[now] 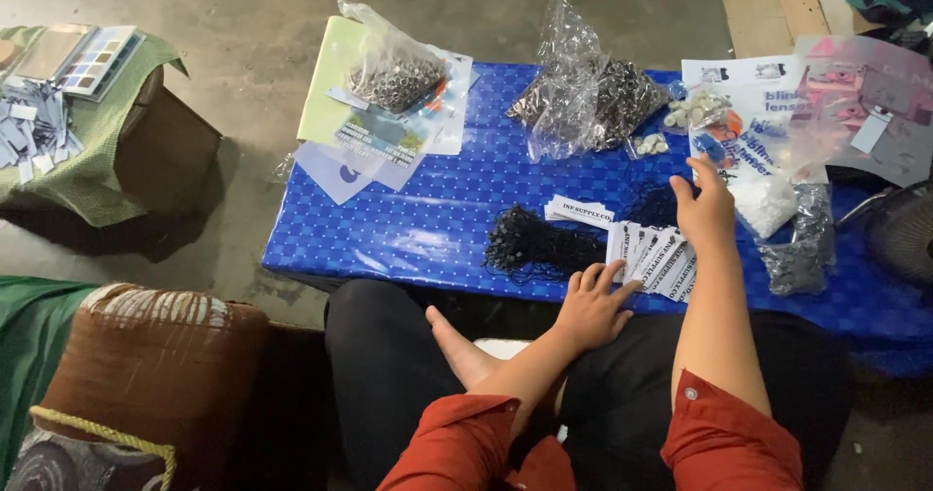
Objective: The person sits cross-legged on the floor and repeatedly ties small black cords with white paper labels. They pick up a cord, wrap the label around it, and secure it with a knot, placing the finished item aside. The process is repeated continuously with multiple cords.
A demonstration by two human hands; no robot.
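left hand (593, 308) flat, grip wide, fingertips pinning fanned white paper tags (653, 256) at near edge of blue checkered table (428, 224) | right hand (704, 207) reaches past, grip loose, empty | keep tags pinned, lift one only | tangled black cords (533, 246) just left

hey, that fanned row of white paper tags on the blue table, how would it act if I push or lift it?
The white paper tags look thin and flat, so probably light and slightly bendy. They overlap loosely under the left hand, so a push would likely slide and scatter them on the glossy blue table cover. Lifting one edge may spill the rest.
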